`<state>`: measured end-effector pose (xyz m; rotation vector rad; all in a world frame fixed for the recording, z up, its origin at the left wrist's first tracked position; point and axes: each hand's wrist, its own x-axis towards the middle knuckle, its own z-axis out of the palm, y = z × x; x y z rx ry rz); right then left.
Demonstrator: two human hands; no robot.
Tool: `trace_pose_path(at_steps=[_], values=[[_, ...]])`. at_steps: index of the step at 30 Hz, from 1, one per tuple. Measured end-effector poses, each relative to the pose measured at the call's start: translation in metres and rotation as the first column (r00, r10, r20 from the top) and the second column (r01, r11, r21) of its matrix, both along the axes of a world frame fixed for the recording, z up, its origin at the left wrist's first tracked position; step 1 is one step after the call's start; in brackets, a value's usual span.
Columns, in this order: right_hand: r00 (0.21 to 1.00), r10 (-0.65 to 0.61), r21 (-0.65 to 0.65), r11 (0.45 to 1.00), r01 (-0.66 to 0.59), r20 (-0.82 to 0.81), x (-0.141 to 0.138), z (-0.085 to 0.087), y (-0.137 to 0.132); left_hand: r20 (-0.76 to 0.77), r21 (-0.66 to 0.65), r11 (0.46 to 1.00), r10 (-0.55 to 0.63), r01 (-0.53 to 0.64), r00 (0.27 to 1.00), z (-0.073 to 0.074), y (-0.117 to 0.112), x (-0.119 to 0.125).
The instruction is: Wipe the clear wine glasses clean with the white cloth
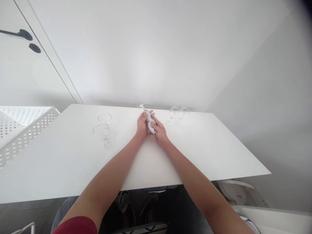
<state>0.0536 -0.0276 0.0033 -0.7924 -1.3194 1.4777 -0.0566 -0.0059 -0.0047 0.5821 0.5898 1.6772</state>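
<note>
Both my hands meet over the middle of the white table (73, 162), near its far edge. My left hand (142, 125) is closed round a clear stemmed glass (146, 113) that lies tilted, its round foot pointing away toward the wall. My right hand (159, 131) is closed on a white cloth (151, 126) that is pressed into or around the bowl of that glass. The bowl is mostly hidden by the cloth and my fingers.
Two clear stemmed glasses (103, 128) stand on the table to the left of my hands. Two more glasses (179, 113) are at the back right. A white perforated rack (21, 126) is at the far left. A white chair (241, 193) shows below the table's right corner.
</note>
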Motion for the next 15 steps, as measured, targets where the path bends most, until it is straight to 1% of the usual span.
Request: trace_pose_path(at_steps=[1, 2, 3, 4, 5, 7, 9, 10, 11, 12, 13, 15], values=[[0.993, 0.042, -0.056, 0.997, -0.048, -0.110, 0.000, 0.001, -0.001, 0.034, 0.008, 1.000, -0.022, 0.022, 0.999, 0.001, 0.000, 0.000], [0.979, 0.080, -0.082, 0.992, -0.097, -0.188, 0.001, 0.002, -0.002, 0.065, 0.017, 0.999, -0.038, 0.037, 0.997, 0.002, -0.001, 0.000], [0.970, 0.106, -0.088, 0.988, -0.128, -0.219, 0.001, 0.003, -0.003, 0.085, 0.022, 0.998, -0.059, 0.057, 0.995, 0.003, -0.001, 0.000], [0.973, 0.116, -0.077, 0.988, -0.134, -0.201, 0.000, 0.003, -0.003, 0.093, 0.022, 0.997, -0.076, 0.074, 0.993, 0.005, -0.002, 0.000], [0.984, 0.106, -0.046, 0.992, -0.114, -0.144, 0.000, 0.002, -0.003, 0.094, 0.017, 0.996, -0.088, 0.086, 0.992, 0.006, -0.004, 0.001], [1.000, 0.025, 0.086, 0.996, -0.026, 0.019, -0.003, -0.001, -0.002, 0.072, -0.005, 0.997, -0.078, 0.078, 0.994, 0.008, -0.007, 0.002], [0.986, -0.081, 0.231, 0.972, 0.046, 0.147, -0.005, -0.005, -0.001, 0.015, -0.010, 0.999, -0.032, 0.033, 0.999, 0.009, -0.009, 0.003], [0.977, -0.117, 0.264, 0.962, 0.067, 0.180, -0.006, -0.006, 0.000, -0.021, -0.004, 1.000, -0.012, 0.012, 1.000, 0.010, -0.011, 0.004], [0.973, -0.131, 0.256, 0.963, 0.079, 0.190, -0.007, -0.006, 0.000, -0.057, 0.002, 1.000, -0.001, 0.001, 0.998, 0.010, -0.011, 0.004], [0.978, -0.120, 0.211, 0.974, 0.083, 0.172, -0.006, -0.006, 0.000, -0.085, 0.004, 1.000, 0.000, 0.000, 0.996, 0.010, -0.012, 0.003], [0.989, -0.090, 0.140, 0.987, 0.073, 0.121, -0.005, -0.005, 0.000, -0.102, 0.001, 1.000, -0.014, 0.015, 0.995, 0.010, -0.012, 0.003], [0.998, -0.003, -0.012, 1.000, 0.002, -0.064, -0.001, 0.000, 0.000, -0.100, 0.004, 0.999, -0.053, 0.054, 0.994, 0.010, -0.011, 0.001]])
